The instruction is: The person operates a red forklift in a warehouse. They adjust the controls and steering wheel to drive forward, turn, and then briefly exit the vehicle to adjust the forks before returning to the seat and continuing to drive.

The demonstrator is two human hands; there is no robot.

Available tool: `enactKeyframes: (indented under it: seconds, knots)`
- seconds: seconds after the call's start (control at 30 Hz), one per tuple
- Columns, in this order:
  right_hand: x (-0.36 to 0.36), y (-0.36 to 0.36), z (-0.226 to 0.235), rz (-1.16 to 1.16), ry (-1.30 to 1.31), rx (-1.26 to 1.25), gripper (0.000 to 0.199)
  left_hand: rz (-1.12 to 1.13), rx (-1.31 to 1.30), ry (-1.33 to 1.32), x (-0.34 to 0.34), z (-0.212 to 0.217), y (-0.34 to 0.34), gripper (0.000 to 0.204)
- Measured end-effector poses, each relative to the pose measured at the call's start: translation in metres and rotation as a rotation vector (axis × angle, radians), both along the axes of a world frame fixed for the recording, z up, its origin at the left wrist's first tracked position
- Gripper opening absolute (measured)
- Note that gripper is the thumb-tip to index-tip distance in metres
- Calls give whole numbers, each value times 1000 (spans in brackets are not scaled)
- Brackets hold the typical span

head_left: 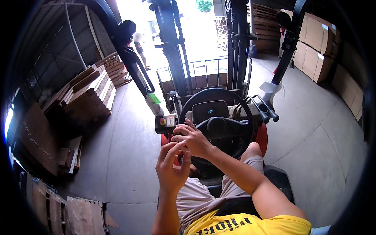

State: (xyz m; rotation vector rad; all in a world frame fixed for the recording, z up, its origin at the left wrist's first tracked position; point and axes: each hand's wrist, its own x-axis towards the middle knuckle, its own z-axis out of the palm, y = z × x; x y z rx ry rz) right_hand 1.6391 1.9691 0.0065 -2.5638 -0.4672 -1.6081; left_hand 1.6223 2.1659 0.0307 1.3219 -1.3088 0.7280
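I sit on a forklift, and both my hands are raised in front of the left part of its black steering wheel (216,91). My left hand (172,166) has bent fingers, with a gap between thumb and forefinger. Its fingertips meet or overlap the fingers of my right hand (194,140); whether they touch is unclear. The right hand's fingers point left, bent and spread apart. I can make out nothing held in either hand. Behind the wheel is a lit display (210,111).
Left of the wheel sits a red button (163,121); on the right are black levers (265,111). Ahead stand the mast (172,47) and a load guard (203,70). Stacked boards (84,92) lie left, cardboard boxes (313,43) right. A person (140,49) stands near the bright doorway.
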Motion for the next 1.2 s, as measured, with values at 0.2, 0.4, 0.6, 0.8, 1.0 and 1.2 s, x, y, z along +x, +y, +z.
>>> enactKeyframes:
  seconds: [0.2,0.4,0.6,0.8,1.0,1.2]
  knots:
    - [33,-21,53,-139,-150,-24,14,158,80,131,35,-18,-15,36]
    - [27,-119,128,-499,-330,243,10,118,105,119,53,-26,-18,39]
    - [-65,-157,76,-516,-454,273,11,90,77,296,103,-76,-9,36]
    - [-104,-132,-17,-474,-305,140,16,-127,148,529,103,-77,-67,34]
    - [-51,-90,-9,-220,-132,152,21,-149,167,569,111,-60,-128,45]
    - [-38,-132,5,-187,-116,-59,20,-186,175,516,143,-77,-146,51]
